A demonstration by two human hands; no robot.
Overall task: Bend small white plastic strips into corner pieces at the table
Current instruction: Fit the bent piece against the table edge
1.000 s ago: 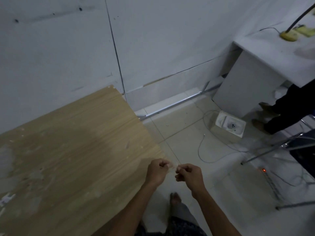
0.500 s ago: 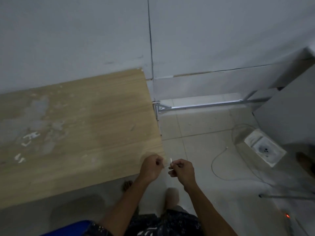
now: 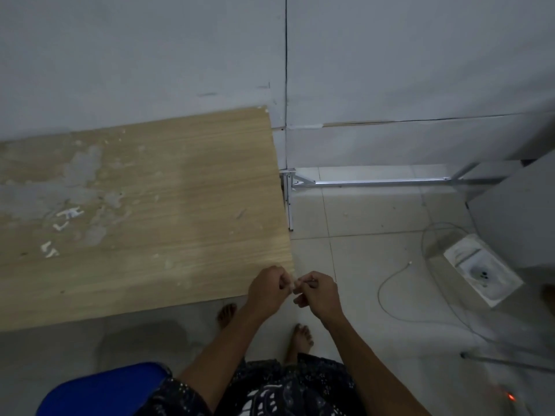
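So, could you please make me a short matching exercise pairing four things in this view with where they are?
Things:
1. white plastic pieces
2. small white strip
3. wall socket plate
4. blue seat

Places:
A. bottom left corner of the view
B. on the floor tiles at right
C. between both hands
D. left part of the wooden tabletop

Pairs: 1-D, 2-C, 3-B, 4-A

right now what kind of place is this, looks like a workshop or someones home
Probably a bare room used as a makeshift work spot, not a fitted workshop. A worn wooden table stands against plain grey wall panels, a socket box and loose cable lie on the tiled floor, and the person is barefoot.
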